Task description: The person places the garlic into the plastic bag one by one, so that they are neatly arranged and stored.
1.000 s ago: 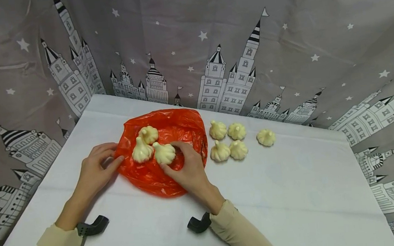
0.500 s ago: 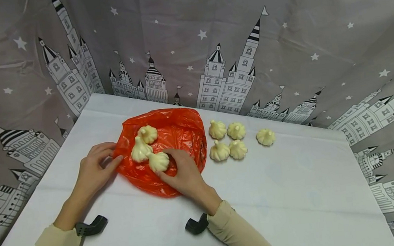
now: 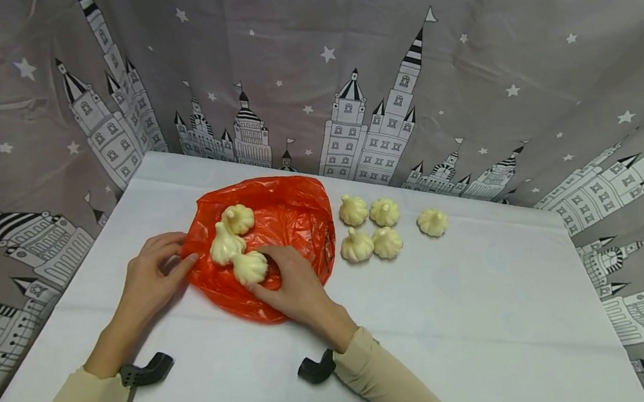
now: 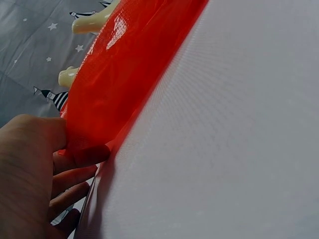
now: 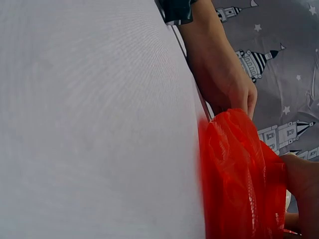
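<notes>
A red plastic bag point(image 3: 291, 220) lies spread on the white table with three garlic bulbs on it. My left hand point(image 3: 151, 275) pinches the bag's left edge between thumb and fingers; the left wrist view shows the thumb over the red film point(image 4: 119, 84). My right hand point(image 3: 295, 287) grips the nearest garlic bulb point(image 3: 250, 267) from its right side. That bulb sits against a second garlic bulb point(image 3: 226, 244), with a third garlic bulb point(image 3: 239, 219) just behind. In the right wrist view the bag point(image 5: 239, 184) hides most of the right hand's fingers.
Right of the bag stand several garlic bulbs in a tight cluster, among them a front garlic bulb point(image 3: 357, 245). One lone garlic bulb point(image 3: 432, 223) lies further right. A grey curtain point(image 3: 285, 56) with castles and stars hangs behind the white table point(image 3: 484, 315).
The right hand has moved left and slightly toward me with its garlic bulb, bringing it up to the others on the bag. The left hand keeps its pinch on the edge.
</notes>
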{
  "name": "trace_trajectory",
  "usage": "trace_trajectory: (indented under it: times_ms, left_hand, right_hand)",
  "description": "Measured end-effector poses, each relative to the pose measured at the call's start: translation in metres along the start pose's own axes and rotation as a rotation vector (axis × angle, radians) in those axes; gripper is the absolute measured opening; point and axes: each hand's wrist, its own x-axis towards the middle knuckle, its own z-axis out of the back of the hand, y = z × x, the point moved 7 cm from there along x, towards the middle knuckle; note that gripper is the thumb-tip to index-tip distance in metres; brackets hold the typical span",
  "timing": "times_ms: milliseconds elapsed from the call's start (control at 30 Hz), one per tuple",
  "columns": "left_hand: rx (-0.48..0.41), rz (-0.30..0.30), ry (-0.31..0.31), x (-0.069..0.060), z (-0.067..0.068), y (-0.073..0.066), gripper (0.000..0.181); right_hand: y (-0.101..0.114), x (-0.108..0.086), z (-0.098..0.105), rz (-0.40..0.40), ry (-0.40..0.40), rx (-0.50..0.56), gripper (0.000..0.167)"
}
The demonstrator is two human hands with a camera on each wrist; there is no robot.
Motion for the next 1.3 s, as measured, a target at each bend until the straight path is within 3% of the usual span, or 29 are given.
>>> trace_trajectory:
  times_ms: [500,900,1167,1300]
  left_hand:
    - [-0.025,-0.035,-0.022,0.001,0.003,-0.005,0.011]
    - [-0.026,-0.024,-0.015,0.0,0.003,-0.003,0.013]
    - [-0.031,-0.029,-0.008,0.001,0.003,-0.003,0.013]
    - [-0.029,-0.03,-0.011,0.0,0.003,-0.005,0.014]
  right_hand:
    - [0.005,-0.001,-0.002,0.033,-0.005,-0.005,0.055]
    - [0.007,-0.003,0.001,0.043,-0.02,-0.041,0.063]
    - [0.005,-0.006,0.008,0.005,-0.068,-0.023,0.065]
    - [0.006,-0.007,0.016,0.027,-0.129,-0.001,0.06]
